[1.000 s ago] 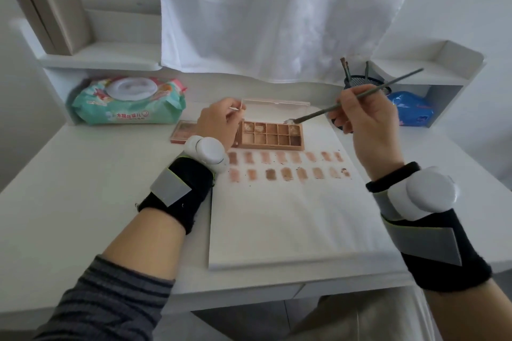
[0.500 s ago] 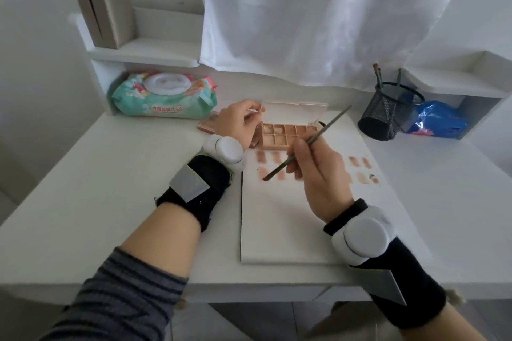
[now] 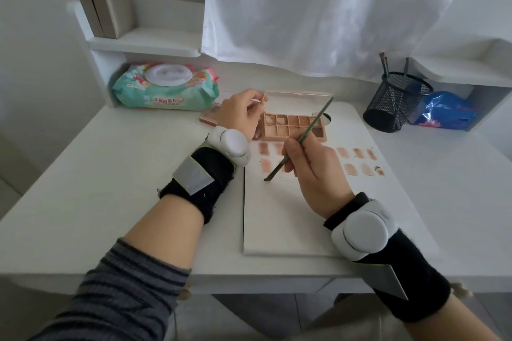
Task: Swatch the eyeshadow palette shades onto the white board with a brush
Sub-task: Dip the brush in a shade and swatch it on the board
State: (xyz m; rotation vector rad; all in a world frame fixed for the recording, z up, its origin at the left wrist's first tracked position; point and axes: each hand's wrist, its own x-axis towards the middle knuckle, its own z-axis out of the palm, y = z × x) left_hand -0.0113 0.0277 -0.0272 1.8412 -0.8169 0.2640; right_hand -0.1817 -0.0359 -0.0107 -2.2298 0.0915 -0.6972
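Brush [image 3: 300, 140] tip meets the white board [image 3: 288, 219] near its left edge, pinched by the right hand [image 3: 315, 171]; a short, even stroke suits. Left hand [image 3: 241, 113] grips, apparently, the lid of the eyeshadow palette [image 3: 293, 126] at the board's far edge.

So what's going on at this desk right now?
A person is swatching eyeshadow. The right hand holds a thin brush, its tip low over the white board just below two rows of brownish swatches. The left hand steadies the open palette at the board's far edge and pinches a small white stick. A wipes pack and a mesh brush cup sit further back.
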